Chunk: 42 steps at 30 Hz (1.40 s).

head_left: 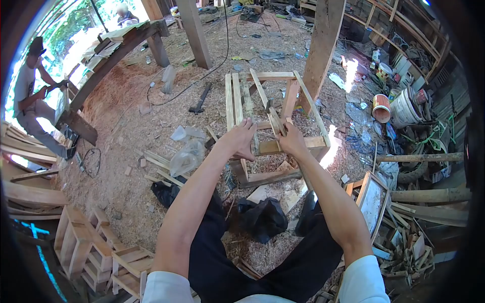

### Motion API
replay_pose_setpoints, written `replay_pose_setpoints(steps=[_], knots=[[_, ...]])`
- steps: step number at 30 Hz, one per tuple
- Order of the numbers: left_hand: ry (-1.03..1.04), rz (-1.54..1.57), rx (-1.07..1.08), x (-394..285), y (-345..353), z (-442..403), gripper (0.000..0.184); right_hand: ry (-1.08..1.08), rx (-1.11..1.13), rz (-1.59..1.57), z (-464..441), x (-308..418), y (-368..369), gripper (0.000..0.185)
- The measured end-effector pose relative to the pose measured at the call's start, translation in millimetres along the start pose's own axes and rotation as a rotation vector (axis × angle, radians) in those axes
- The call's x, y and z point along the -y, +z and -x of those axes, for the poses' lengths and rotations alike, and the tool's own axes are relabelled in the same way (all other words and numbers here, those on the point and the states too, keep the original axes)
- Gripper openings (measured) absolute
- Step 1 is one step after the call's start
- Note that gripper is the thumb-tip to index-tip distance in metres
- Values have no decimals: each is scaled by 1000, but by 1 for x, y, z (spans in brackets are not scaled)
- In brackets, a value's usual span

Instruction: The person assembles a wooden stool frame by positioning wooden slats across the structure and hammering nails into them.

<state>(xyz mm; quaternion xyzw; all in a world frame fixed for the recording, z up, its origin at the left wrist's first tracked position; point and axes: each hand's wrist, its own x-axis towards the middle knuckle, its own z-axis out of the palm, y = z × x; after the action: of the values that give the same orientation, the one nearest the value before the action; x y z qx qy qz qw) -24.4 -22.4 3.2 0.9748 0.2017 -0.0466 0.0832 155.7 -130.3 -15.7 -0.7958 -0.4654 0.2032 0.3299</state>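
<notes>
In front of me stands a small wooden stool frame point(291, 98) with narrow slats point(234, 101) laid lengthwise over its top. My left hand point(242, 139) rests on the near end of the left slats, thumb and fingers apart. My right hand point(292, 140) is closed round the near end of a slat point(261, 93) that lies a little askew across the middle of the frame. Its fingertips are partly hidden, as is the joint under them. A hammer point(201, 98) lies on the ground left of the frame.
A black plastic bag point(262, 218) lies between my legs, and clear plastic bags point(187, 158) lie left of the frame. Wooden posts point(323, 50) rise behind. Buckets point(381, 108) and scrap wood line the right. Stacked stools point(83, 240) stand lower left. Another person point(38, 96) works at far left.
</notes>
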Motion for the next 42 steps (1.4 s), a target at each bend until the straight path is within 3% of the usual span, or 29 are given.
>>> replay_pose_setpoints(steps=[10, 15, 18, 22, 24, 27, 36, 42], knots=[[-43, 155, 80, 1, -17, 4, 115, 80, -10, -185, 3, 15, -1, 36], [-92, 422, 36, 9, -10, -5, 100, 76, -40, -320, 0, 19, 16, 31], [-96, 249, -59, 8, 5, -3, 91, 134, -16, -278, 3, 25, 17, 29], [-87, 295, -94, 14, 3, -2, 87, 171, 46, -281, 3, 25, 20, 30], [-152, 490, -69, 13, 0, -3, 86, 182, 65, -300, 2, 21, 22, 32], [-109, 402, -157, 10, 2, -2, 87, 152, 65, -295, -6, 7, 32, 34], [-83, 392, -173, 7, -1, 0, 90, 145, 64, -415, -5, 2, 31, 41], [-128, 455, -73, 3, -13, 3, 91, 127, 53, -380, -6, 6, 30, 31]])
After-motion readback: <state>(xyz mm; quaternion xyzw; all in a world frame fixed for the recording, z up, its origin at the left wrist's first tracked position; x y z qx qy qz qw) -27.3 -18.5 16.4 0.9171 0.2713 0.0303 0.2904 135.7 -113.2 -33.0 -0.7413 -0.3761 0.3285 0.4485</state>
